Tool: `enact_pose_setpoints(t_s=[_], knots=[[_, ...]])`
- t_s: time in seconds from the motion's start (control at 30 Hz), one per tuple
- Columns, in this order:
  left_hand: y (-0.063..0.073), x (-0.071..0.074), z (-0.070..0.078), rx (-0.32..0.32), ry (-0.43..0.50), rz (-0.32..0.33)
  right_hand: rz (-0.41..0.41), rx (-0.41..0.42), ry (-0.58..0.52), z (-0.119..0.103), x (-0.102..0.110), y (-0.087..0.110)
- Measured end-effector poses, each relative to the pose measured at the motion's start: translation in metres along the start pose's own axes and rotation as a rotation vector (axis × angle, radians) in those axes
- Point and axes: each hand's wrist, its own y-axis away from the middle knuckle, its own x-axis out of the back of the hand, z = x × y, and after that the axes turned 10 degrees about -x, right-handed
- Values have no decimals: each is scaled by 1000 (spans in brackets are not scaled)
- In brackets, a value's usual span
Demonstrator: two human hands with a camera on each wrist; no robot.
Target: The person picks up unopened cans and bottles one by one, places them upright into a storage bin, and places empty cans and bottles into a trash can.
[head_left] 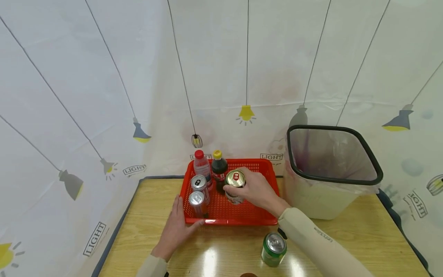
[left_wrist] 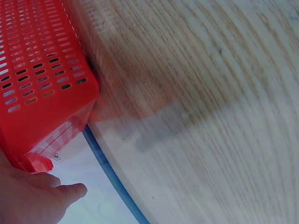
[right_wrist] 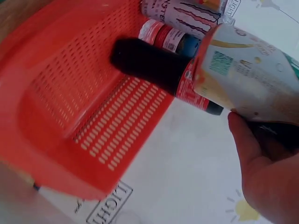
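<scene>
My right hand (head_left: 257, 188) grips a gold-topped can (head_left: 236, 178) over the red plastic basket (head_left: 249, 219). In the right wrist view the can (right_wrist: 252, 70) shows a pale printed side, tilted, with my thumb against it. My left hand (head_left: 177, 227) rests at the basket's front left corner, fingers along the left side and thumb along the front rim. Inside the basket stand a red-capped clear bottle (head_left: 202, 166), a yellow-capped dark soda bottle (head_left: 219, 167) and two silver-topped cans, one (head_left: 199, 182) behind the other (head_left: 197, 200), on the left.
A green can (head_left: 274, 250) stands on the wooden table (head_left: 149, 215) in front of the basket. Behind it on the right is a lined waste bin (head_left: 311, 200) with a black rim. A brown round thing (head_left: 248, 275) shows at the bottom edge. Printed cloth hangs behind.
</scene>
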Motion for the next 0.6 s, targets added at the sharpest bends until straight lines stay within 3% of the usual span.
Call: enact_pose_setpoints(t_s=[0.37, 0.6], knots=[[0, 0, -1, -13, -5, 5, -59, -167, -127, -18, -39, -24], [0, 0, -1, -16, -7, 8, -10, -315, -173, -18, -61, -32]])
